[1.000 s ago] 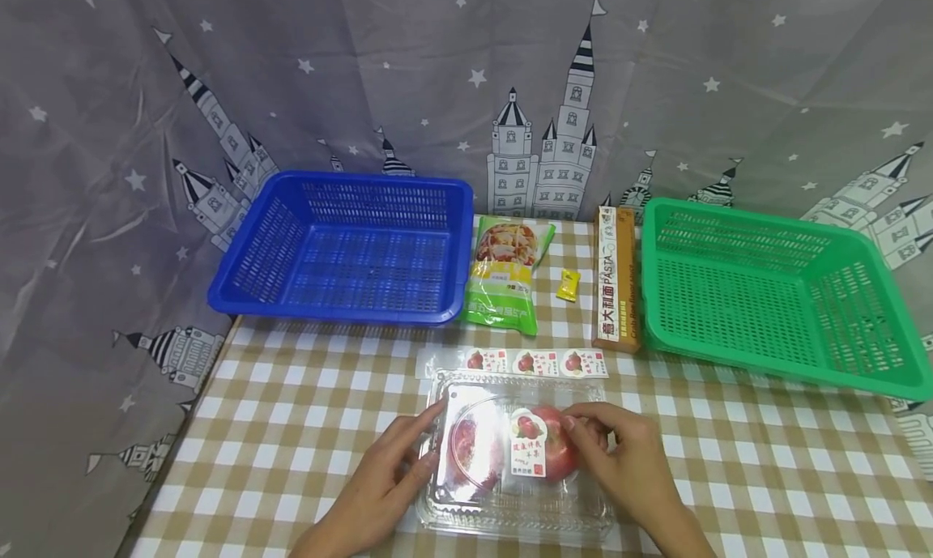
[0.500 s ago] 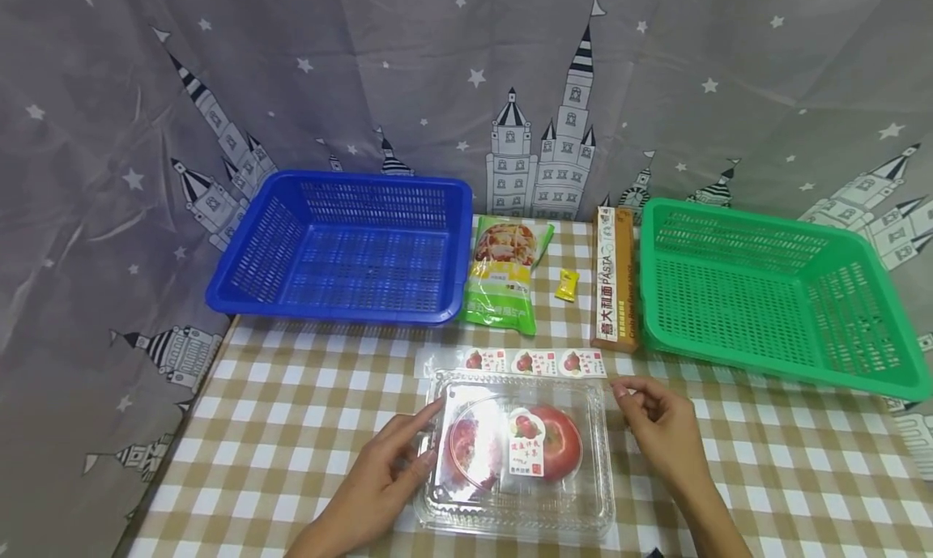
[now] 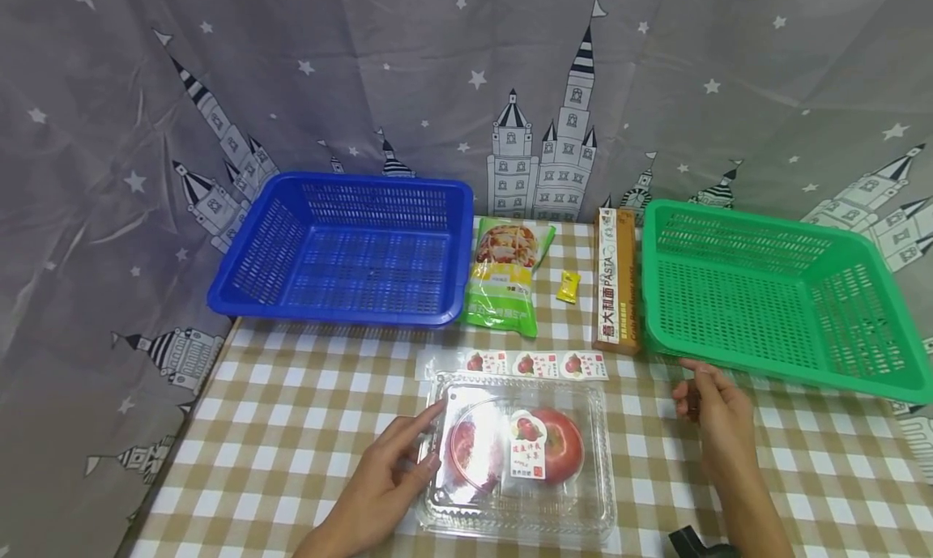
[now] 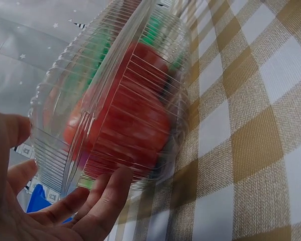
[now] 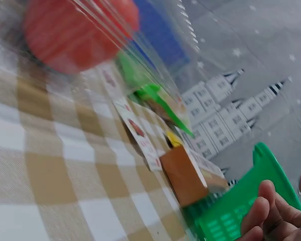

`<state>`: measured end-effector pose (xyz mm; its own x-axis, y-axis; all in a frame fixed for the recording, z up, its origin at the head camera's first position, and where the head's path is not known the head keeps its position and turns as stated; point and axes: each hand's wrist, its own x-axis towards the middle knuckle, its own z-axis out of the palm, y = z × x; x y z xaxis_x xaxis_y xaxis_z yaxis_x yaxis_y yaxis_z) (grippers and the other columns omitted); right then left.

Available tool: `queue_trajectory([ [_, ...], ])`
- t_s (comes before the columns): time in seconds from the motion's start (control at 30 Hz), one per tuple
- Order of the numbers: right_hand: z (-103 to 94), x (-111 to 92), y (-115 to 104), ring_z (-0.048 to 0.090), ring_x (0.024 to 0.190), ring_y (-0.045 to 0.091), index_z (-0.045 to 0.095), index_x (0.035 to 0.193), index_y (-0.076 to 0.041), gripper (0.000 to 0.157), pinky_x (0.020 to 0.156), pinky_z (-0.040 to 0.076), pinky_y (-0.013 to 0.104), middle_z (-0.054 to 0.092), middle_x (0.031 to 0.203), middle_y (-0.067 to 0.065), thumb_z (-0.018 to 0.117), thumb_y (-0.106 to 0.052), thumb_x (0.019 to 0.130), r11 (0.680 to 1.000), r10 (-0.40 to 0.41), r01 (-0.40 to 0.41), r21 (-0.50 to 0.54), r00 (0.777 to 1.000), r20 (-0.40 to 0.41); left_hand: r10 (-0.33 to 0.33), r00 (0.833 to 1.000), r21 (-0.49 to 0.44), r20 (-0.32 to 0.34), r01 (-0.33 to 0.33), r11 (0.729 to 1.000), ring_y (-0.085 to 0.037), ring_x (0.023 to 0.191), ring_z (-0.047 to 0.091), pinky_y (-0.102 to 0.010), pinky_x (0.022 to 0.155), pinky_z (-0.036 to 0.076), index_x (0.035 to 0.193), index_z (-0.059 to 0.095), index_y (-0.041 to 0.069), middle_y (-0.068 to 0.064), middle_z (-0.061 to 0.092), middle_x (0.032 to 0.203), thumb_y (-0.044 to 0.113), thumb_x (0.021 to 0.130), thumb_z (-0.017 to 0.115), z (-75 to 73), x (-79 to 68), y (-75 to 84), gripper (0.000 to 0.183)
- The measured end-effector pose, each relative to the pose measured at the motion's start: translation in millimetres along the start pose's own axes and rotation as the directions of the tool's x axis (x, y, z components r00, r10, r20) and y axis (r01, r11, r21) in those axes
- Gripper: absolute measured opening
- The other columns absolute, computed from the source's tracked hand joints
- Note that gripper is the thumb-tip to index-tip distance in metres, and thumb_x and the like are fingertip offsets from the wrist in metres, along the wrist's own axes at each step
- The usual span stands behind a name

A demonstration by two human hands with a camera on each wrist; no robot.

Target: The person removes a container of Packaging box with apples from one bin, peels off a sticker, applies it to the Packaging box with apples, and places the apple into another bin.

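A clear plastic clamshell box (image 3: 525, 509) with two red apples (image 3: 560, 445) inside lies at the front of the table. On its lid sits a white apple label (image 3: 528, 457). My left hand (image 3: 382, 477) rests against the box's left side. In the left wrist view, that hand's fingertips (image 4: 121, 175) touch the ribbed plastic wall. My right hand (image 3: 710, 408) is to the right of the box, near the front edge of the green basket (image 3: 787, 368), its fingers loosely curled with nothing visible in them. Behind the box lies a strip of apple labels (image 3: 535, 364).
At the back left stands a blue basket (image 3: 338, 311). Between the baskets lie a green food packet (image 3: 503, 279), a small yellow wrapped piece (image 3: 568, 287) and a pasta box (image 3: 616, 283). A black object (image 3: 692, 543) shows by the right forearm. A grey curtain (image 3: 408, 72) hangs behind.
My right hand has let go of the label on the lid and moved right, off the box, to beside the green basket. The left hand and box have stayed put.
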<state>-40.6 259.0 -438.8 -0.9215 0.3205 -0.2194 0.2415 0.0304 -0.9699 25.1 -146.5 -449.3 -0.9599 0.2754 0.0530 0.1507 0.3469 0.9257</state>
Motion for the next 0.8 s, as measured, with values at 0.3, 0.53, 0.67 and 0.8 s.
queue_trajectory([
  [0.3,-21.2,7.1,1.0,0.053,0.070,0.013,0.053,0.114,-0.001,0.039,0.061,0.047,0.023,0.059,0.081,0.002,0.039,-0.037,0.105,0.955,-0.023,0.005,0.298,0.998,0.056,-0.018,1.000,-0.057,0.005,0.018,0.998,-0.016,0.080,0.055,-0.028,0.050,0.052,0.149,0.044,0.025,-0.001,0.054,0.120,0.019,0.088,0.075,1.3,-1.9,1.7,0.069],
  [0.53,-23.9,11.4,1.4,0.051,0.069,0.014,0.052,0.105,0.001,0.038,0.060,0.046,0.024,0.057,0.080,0.004,0.042,-0.036,0.104,0.925,-0.001,-0.010,0.380,1.000,0.029,-0.044,0.999,-0.042,-0.010,0.043,0.998,-0.019,0.083,0.054,-0.028,0.050,0.052,0.147,0.047,0.026,-0.001,0.056,0.119,0.018,0.086,0.077,0.3,-1.3,2.8,0.068],
  [0.67,-23.1,12.1,1.7,0.050,0.069,0.014,0.047,0.100,0.001,0.036,0.058,0.044,0.023,0.055,0.080,0.004,0.044,-0.035,0.104,0.900,-0.016,0.002,0.436,0.999,0.029,-0.061,0.998,-0.056,-0.013,0.060,0.997,-0.021,0.085,0.054,-0.028,0.048,0.052,0.146,0.048,0.028,0.000,0.056,0.119,0.014,0.085,0.077,0.2,-0.7,3.6,0.069],
  [0.8,-21.6,12.4,1.8,0.051,0.068,0.013,0.046,0.100,0.002,0.036,0.057,0.044,0.023,0.054,0.081,0.004,0.043,-0.034,0.104,0.894,-0.038,0.022,0.448,0.999,0.026,-0.075,0.997,-0.073,-0.017,0.074,0.995,-0.022,0.086,0.053,-0.028,0.046,0.052,0.145,0.049,0.029,0.000,0.056,0.117,0.010,0.084,0.077,0.4,0.0,4.1,0.070],
])
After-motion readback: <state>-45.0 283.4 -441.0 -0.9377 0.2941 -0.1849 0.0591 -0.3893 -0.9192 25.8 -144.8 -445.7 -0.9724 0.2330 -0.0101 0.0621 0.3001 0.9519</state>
